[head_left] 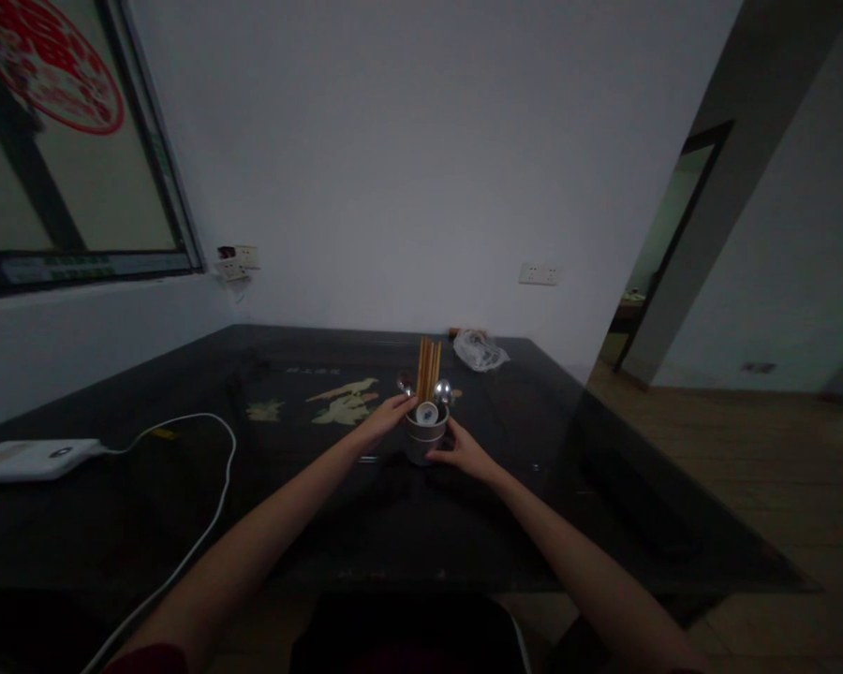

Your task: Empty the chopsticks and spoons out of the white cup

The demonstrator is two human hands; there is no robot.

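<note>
Head view: my left hand (386,417) is at the rim of the utensil cup (425,438), fingers pinching the base of the chopsticks (428,370) standing upright in it. My right hand (464,451) cups the cup's right side, fingers curled against its wall. Cup sits mid-tabletop (147,524). Two metal spoons (442,389) and a small white round piece poke out of it. Crumpled plastic bag (479,350) behind, near the far edge. White device (32,459) with cable (214,487) far left.
</note>
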